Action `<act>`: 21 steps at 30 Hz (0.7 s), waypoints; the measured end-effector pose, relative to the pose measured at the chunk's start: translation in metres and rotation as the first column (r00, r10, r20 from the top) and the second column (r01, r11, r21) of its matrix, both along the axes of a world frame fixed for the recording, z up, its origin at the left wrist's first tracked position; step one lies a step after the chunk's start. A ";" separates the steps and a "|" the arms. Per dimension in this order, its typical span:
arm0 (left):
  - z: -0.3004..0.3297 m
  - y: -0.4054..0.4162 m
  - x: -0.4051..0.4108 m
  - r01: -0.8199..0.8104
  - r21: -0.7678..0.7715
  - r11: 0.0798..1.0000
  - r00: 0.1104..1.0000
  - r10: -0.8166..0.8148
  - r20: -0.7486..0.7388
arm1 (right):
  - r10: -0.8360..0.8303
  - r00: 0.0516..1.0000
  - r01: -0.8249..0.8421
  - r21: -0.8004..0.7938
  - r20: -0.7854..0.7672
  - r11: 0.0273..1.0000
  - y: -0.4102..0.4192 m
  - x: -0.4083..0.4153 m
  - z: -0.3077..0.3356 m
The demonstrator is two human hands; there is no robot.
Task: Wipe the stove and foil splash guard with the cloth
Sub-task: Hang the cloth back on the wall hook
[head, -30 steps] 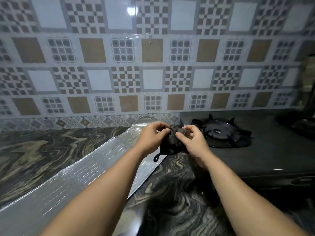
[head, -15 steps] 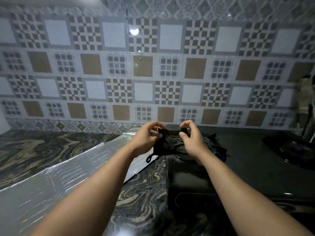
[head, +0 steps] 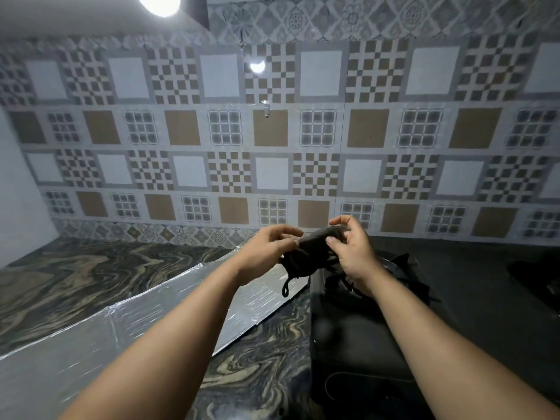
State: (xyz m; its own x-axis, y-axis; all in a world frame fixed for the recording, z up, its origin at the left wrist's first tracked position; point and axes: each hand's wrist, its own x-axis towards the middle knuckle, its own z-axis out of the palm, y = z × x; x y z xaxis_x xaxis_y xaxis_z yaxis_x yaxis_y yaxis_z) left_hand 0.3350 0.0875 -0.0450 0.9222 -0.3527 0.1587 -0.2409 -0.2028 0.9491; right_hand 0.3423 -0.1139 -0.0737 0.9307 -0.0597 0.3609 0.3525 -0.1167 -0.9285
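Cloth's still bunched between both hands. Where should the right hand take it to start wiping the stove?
Probably at the bunched top edge of the cloth, coming from above with the right hand, which already pinches it there. The rest hangs down beside the left hand, its loop dangling, so a grip around the gathered bulk should leave a pad underneath for the stove.

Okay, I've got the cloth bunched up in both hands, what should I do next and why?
Probably lower the cloth onto the stove and start wiping: both the left hand and right hand hold it in the air, touching neither surface.
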 end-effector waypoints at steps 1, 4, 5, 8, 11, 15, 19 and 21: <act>0.002 0.002 0.005 0.011 0.012 1.000 1.000 -0.011 0.000 | 0.013 1.000 -0.013 0.005 -0.001 1.000 0.003 0.005 0.002; 0.008 0.008 0.023 0.025 0.049 0.998 0.999 -0.026 0.020 | 0.039 0.999 -0.039 -0.019 0.006 0.999 0.014 0.023 0.013; 0.009 0.010 0.031 0.031 0.053 0.998 0.999 -0.032 0.026 | 0.037 0.999 -0.036 -0.041 0.019 0.999 0.019 0.032 0.017; 0.015 0.016 0.048 0.008 0.059 0.998 0.998 -0.011 0.066 | 0.016 0.999 -0.011 -0.094 0.052 0.995 0.029 0.051 0.029; 0.021 0.029 0.072 -0.038 0.125 0.991 0.986 0.016 0.169 | -0.001 0.998 0.010 -0.133 0.069 0.991 0.042 0.073 0.038; 0.025 0.045 0.100 -0.115 0.128 0.985 0.956 0.075 0.282 | -0.129 0.980 0.169 -0.300 0.150 0.939 0.058 0.097 0.049; 0.025 0.056 0.123 -0.228 0.054 0.972 0.928 0.200 0.313 | -0.219 0.966 0.253 -0.342 0.136 0.905 0.074 0.121 0.048; 0.023 0.059 0.132 -0.238 0.026 0.971 0.923 0.218 0.316 | -0.232 0.962 0.268 -0.344 0.142 0.900 0.083 0.132 0.048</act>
